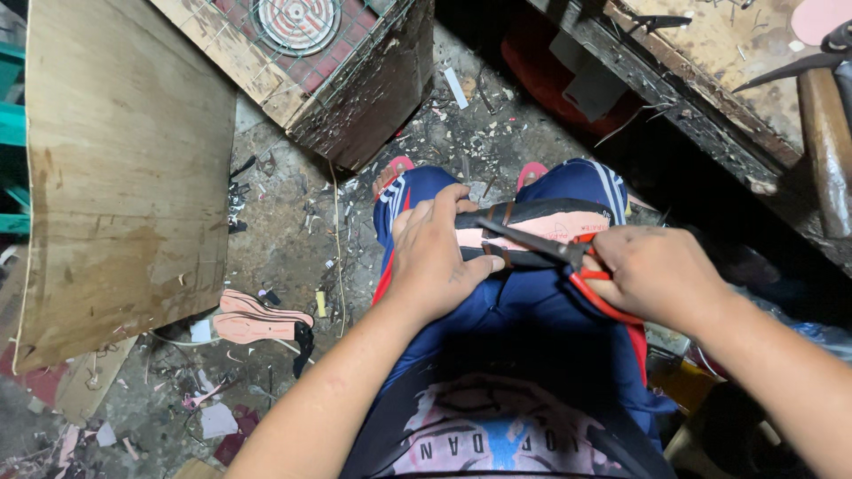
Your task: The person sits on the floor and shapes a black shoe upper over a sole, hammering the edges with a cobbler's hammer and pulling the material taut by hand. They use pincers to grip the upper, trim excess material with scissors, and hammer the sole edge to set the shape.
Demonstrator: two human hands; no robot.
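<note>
A sandal (532,232) lies across the person's lap, black-edged with a pink sole face and brown straps, resting on the blue trousers (524,310). The left hand (437,257) presses down on its left end, fingers spread over the top and curled round the edge, a firm grip on the sandal itself. The right hand (658,275) is closed round the red handles of a pair of pliers (568,259), whose dark nose points left and lies against the straps; whether the nose actually bites a strap, I cannot tell. Pink slippers (392,171) peek out beyond the knees. Out on the littered floor (293,231), a cut pink sole piece (257,319) sits to the left, near a big leaning board (124,168). Upper right, a worn wooden surface (710,62) carries a hammer (821,133).
</note>
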